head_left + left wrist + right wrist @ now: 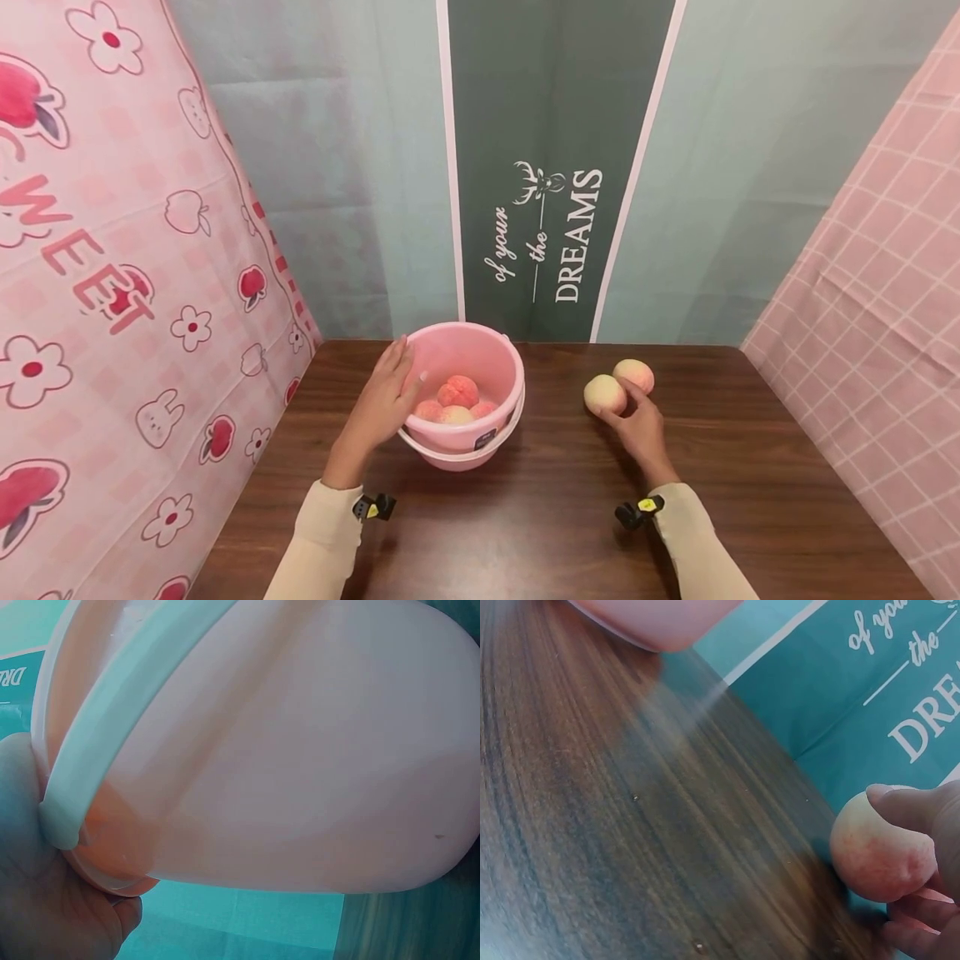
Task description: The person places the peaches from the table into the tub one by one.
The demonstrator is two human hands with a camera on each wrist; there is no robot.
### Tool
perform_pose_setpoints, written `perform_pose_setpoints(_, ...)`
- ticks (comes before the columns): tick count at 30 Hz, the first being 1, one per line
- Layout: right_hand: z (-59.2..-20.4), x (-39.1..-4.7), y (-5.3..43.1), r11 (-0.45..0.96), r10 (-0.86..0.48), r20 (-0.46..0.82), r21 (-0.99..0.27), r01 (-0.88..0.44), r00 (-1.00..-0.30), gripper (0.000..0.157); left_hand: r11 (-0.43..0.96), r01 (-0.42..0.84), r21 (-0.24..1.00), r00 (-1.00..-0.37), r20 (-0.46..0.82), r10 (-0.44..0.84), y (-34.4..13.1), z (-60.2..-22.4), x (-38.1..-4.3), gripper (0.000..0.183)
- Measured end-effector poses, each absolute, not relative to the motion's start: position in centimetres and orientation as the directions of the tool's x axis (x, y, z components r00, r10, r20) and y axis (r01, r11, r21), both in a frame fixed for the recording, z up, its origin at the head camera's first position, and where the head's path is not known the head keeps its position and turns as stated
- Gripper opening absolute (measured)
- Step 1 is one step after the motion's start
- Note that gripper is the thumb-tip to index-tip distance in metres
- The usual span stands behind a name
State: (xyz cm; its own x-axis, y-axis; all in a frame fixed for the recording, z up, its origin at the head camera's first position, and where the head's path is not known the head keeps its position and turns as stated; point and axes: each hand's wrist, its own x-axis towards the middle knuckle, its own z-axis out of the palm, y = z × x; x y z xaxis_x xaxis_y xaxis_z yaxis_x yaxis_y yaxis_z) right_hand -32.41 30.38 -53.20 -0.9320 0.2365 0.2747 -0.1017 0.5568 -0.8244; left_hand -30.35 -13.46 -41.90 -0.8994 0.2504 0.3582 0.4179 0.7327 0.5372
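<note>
A pink bucket stands on the table with several peaches inside it. Its pale handle hangs down along the outer wall. My left hand holds the bucket's left rim; in the left wrist view, that hand is at the rim beside the handle's end. To the right, my right hand pinches a pale yellow and pink peach between thumb and fingers. A second peach lies just behind it. In the right wrist view, the thumb rests on top of the held peach.
The brown wooden table extends between the bucket and the peaches. A green curtain with white lettering hangs behind the table. Pink patterned cloths stand along the left and right sides.
</note>
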Motion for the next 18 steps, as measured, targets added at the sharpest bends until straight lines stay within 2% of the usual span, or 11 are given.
perform_pose_setpoints(8, -53.97, -32.99, 30.21, 0.549, 0.248, 0.29, -0.828, -0.113, -0.924, 0.081, 0.734, 0.413, 0.539, -0.902, 0.355, 0.247, -13.44, -41.85, -30.44, 0.063)
perform_pose_setpoints(18, -54.21, -33.22, 30.08, 0.536, 0.277, 0.313, -0.835, -0.124, -0.908, 0.077, 0.736, 0.414, 0.536, -0.9, 0.359, 0.246, -13.55, -41.9, -30.42, 0.063)
